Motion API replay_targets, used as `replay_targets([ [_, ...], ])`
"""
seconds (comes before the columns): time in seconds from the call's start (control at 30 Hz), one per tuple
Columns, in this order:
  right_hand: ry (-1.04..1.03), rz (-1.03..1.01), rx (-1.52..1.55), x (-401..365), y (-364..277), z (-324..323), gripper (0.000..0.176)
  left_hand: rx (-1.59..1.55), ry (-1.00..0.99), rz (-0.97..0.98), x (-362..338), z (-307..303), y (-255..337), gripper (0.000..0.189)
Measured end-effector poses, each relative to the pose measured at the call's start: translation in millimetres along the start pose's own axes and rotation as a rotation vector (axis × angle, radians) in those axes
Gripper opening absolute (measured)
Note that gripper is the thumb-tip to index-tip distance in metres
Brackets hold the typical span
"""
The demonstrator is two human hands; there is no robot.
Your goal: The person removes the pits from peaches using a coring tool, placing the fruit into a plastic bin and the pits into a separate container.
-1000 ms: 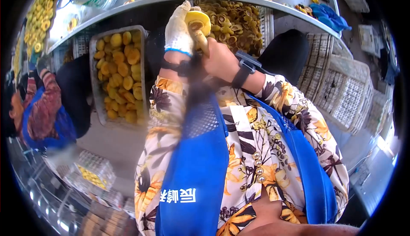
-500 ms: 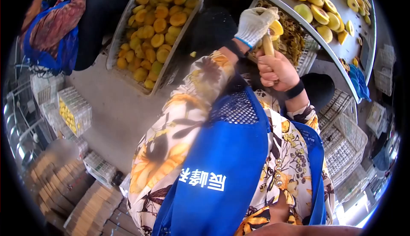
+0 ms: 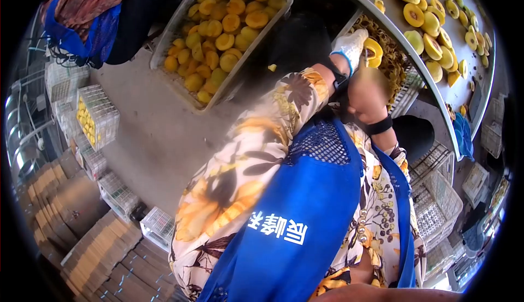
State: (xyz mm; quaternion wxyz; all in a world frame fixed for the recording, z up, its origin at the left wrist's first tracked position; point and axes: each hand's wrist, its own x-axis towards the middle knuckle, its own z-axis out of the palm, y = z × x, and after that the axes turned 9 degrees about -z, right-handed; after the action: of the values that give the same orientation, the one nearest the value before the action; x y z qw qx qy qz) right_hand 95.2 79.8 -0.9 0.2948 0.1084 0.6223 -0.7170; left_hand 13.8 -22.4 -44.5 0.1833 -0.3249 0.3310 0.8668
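Observation:
My left hand [image 3: 348,46], in a white knit glove, is closed on a yellow peach half [image 3: 374,56] with a hollow in its middle. Just below it, my bare right hand [image 3: 370,95] is smeared by motion but wrapped round a wooden-handled pitting tool. The tool's thin metal end [image 3: 366,57] shows at the fruit's edge; its handle is hidden now. Both hands are over a crate of brown pits and scraps [image 3: 394,56] beside the metal table.
A large crate [image 3: 289,0] of peach halves stands on the floor to the left. Cut peaches [image 3: 431,23] lie on the metal table [image 3: 401,34]. Another person [image 3: 82,12] sits at upper left. White crates [image 3: 436,203] and cardboard stacks [image 3: 101,247] surround the floor.
The view has shifted, so the surroundings sit further right and lower. My right hand has turned at the peach half, hiding the wooden handle that showed before. My left hand still holds the fruit.

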Motion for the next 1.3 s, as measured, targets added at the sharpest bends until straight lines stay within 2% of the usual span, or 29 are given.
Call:
replay_targets([
  [0.03,0.009,-0.200,-0.328,8,17,-10,0.007,-0.017,0.010,-0.009,0,1,-1,0.024],
  [0.07,0.023,-0.424,-0.515,14,25,-14,0.007,-0.033,0.019,-0.019,-1,3,0,0.026],
  [0.13,0.215,-0.860,-0.966,22,30,-13,0.010,-0.015,0.056,-0.048,-8,1,8,0.031],
  [0.2,0.348,-0.606,-0.820,14,17,0,0.012,0.006,0.089,-0.073,-17,-6,27,0.037],
  [0.23,0.322,-0.218,-0.476,7,1,8,0.012,-0.112,0.111,-0.046,-27,-3,39,0.038],
  [0.27,0.322,-0.129,-0.323,8,0,6,0.011,-0.230,0.133,-0.017,-37,-5,52,0.038],
  [0.33,0.315,0.058,-0.018,8,0,-6,0.011,-0.162,-0.097,0.007,-45,-43,81,0.035],
  [0.37,0.264,0.124,0.049,11,8,-17,0.010,0.005,-0.043,0.152,-44,-79,93,0.029],
  [0.4,0.275,0.144,0.020,11,12,-22,0.009,0.544,0.061,0.573,-73,-95,103,0.030],
  [0.43,0.285,0.162,-0.007,10,15,-25,0.009,1.013,0.417,0.997,-101,-111,114,0.043],
  [0.47,0.294,0.180,-0.033,11,19,-28,0.009,1.330,0.734,1.168,-116,-140,119,0.057],
  [0.5,0.322,0.202,-0.019,13,23,-32,0.010,0.781,0.693,0.855,-123,-161,122,0.044],
  [0.53,0.305,0.191,-0.006,14,25,-35,0.010,0.118,0.705,0.672,-131,-183,125,0.035],
  [0.57,0.292,0.180,0.008,14,26,-45,0.011,0.481,0.951,0.805,-128,-228,106,0.037],
  [0.6,0.279,0.170,0.021,15,28,-47,0.011,1.053,1.243,0.733,-137,-265,99,0.041],
  [0.63,0.289,0.155,-0.016,16,27,-45,0.012,1.152,1.234,0.750,-134,-311,79,0.045],
  [0.67,0.280,0.162,-0.032,16,24,-41,0.012,1.369,1.295,0.601,-146,-327,64,0.042],
  [0.7,0.270,0.169,-0.048,15,22,-37,0.012,1.524,1.272,0.313,-145,-374,42,0.046],
  [0.73,0.261,0.174,-0.064,14,20,-34,0.013,1.494,1.226,0.274,-158,-378,31,0.045],
  [0.8,0.236,0.164,-0.121,13,19,-32,0.014,1.549,1.094,0.340,-169,-387,31,0.043],
  [0.93,0.223,0.163,-0.149,14,23,-35,0.014,1.839,0.917,-0.002,-167,-402,63,0.027],
  [1.03,0.252,0.159,-0.127,13,28,-44,0.013,2.040,0.789,-0.243,-156,-378,74,0.025],
  [1.07,0.276,0.158,-0.147,15,35,-49,0.012,2.129,0.728,-0.207,-152,-381,70,0.023],
  [1.1,0.256,0.167,-0.196,16,41,-60,0.015,2.181,0.710,-0.249,-145,-403,62,0.023],
  [1.17,0.216,-0.005,-0.415,18,56,-75,0.031,2.272,0.686,-0.150,-145,-404,56,0.021],
  [1.2,0.204,0.042,-0.456,13,37,-65,0.023,2.335,0.629,-0.225,-128,-451,62,0.026],
  [1.23,0.190,0.088,-0.498,8,17,-56,0.018,2.331,0.658,-0.264,-125,-449,68,0.027],
  [1.27,0.191,0.030,-0.586,5,7,-56,0.019,2.312,0.691,-0.329,-116,-441,76,0.031],
  [1.3,0.127,0.016,-0.555,0,-5,-63,0.019,2.340,0.687,-0.305,-116,-376,91,0.028],
])
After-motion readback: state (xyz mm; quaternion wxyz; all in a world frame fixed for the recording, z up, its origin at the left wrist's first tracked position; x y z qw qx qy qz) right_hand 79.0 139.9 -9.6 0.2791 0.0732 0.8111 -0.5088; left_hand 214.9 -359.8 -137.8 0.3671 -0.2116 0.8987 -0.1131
